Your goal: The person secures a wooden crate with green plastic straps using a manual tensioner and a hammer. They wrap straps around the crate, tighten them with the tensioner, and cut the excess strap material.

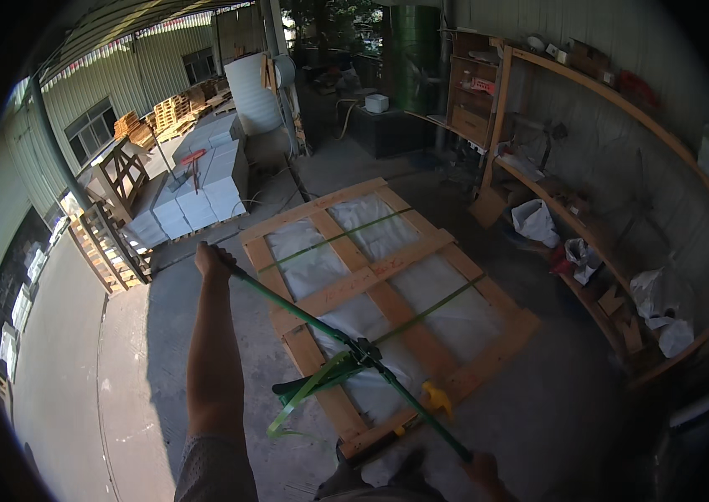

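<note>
In front of me lies a wooden crate (388, 269) with plank framing over white wrapped contents. Two green straps (346, 237) run across its top. Over the near strap sits a long-handled green strapping tool (363, 353), its two handles spread wide apart. My left hand (215, 260) is closed round the end of the left handle, arm stretched forward. At the lower right, my right hand (486, 475) grips the other handle's end, partly in shadow. A loose strap tail (288, 418) hangs from the tool past the crate's left edge. On the crate's near side rests a yellow hammer-like tool (438, 400).
Wooden shelves (563, 209) with bags and boxes line the right wall. White stacked blocks (196, 188) stand at the far left, near wooden pallets (162, 117) and a large white tank (252, 94). A dark box-like unit (388, 130) stands behind the crate.
</note>
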`<state>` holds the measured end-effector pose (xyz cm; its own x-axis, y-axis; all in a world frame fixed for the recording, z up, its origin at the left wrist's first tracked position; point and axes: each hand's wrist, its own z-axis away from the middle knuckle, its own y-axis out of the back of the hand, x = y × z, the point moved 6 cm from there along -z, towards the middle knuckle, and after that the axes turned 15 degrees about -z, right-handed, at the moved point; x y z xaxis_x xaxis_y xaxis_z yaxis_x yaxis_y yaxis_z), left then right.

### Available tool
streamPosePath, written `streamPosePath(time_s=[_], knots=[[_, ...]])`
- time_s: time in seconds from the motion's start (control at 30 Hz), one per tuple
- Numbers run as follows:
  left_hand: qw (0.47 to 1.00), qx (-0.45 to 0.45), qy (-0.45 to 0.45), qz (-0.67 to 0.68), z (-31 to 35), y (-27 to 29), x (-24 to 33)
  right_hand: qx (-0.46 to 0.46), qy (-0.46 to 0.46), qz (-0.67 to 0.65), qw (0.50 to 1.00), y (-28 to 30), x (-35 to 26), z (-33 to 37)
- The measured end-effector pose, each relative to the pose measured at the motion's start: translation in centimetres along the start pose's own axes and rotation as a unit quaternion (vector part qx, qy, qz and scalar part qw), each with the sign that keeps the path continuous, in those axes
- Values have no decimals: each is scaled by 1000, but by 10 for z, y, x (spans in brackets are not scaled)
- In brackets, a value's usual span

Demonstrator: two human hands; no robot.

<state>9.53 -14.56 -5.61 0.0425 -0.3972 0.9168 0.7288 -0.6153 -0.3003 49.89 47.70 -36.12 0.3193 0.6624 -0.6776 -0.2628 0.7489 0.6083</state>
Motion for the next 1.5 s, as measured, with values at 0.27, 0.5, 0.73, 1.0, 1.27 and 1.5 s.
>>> streamPosePath(time_s=[0.27, 0.5, 0.73, 1.0, 1.27, 1.5], knots=[[986, -167, -18, -26, 43, -65, 7, -29, -109, -53, 992, 6, -15, 26], [999, 12, 23, -26, -19, -12, -7, 149, 79, 0, 986, -7, -18, 25], [981, 86, 128, 119, -81, 116, -66, 258, 89, 64, 960, -56, 10, 25], [964, -219, -56, 142, 99, 30, 3, 203, -7, -83, 976, -46, -3, 49], [675, -663, -259, -192, 423, 26, -129, 176, -142, -222, 949, -53, -57, -29], [535, -728, -115, -412, 459, 76, -264, 257, -66, -176, 948, 81, -80, -111]])
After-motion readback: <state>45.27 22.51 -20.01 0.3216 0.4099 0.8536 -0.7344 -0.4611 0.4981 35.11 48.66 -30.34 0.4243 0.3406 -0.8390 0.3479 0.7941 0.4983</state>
